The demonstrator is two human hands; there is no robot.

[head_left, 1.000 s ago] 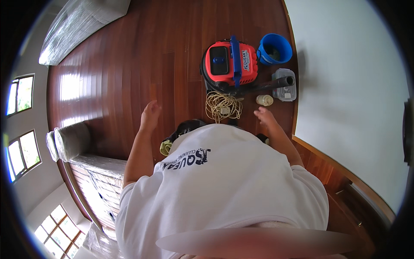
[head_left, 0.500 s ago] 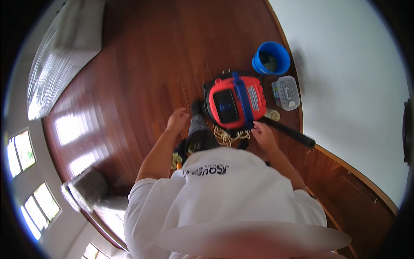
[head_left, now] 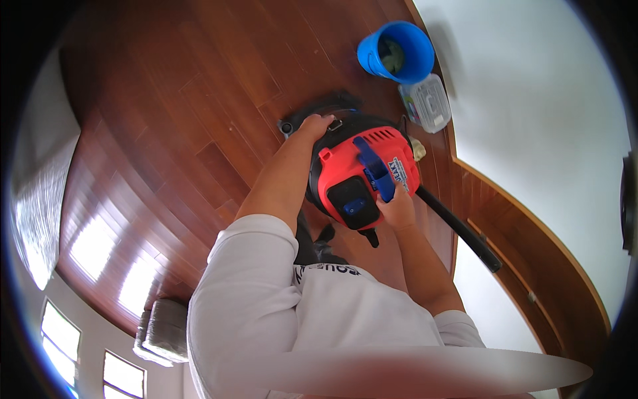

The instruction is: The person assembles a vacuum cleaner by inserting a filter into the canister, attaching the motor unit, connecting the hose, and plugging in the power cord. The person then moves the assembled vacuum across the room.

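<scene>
A red and black canister vacuum cleaner [head_left: 342, 149] is in front of me, slightly turned, its top facing up at me. My right hand [head_left: 397, 209] is closed round the near end of its blue carry handle [head_left: 373, 166]. On the far left side, my left hand [head_left: 315, 126] grips the black body's edge beside a metal latch [head_left: 335, 124]; its fingertips are partly hidden. A black castered base [head_left: 319, 110] shows blurred beyond that hand. From the right side a black tube [head_left: 462, 229] sticks out toward the wall.
A blue bucket [head_left: 415, 56] with a cloth inside stands beyond the vacuum, beside a clear lidded plastic box [head_left: 430, 103] along the white wall [head_left: 525, 100]. Plastic-wrapped furniture [head_left: 40, 179] is at the left. A pale roll-like thing [head_left: 417, 149] sits behind the vacuum.
My left hand has reached forward onto the vacuum's far left side. My right hand has closed on the handle. The vacuum has turned and appears larger; the view has shifted.
</scene>
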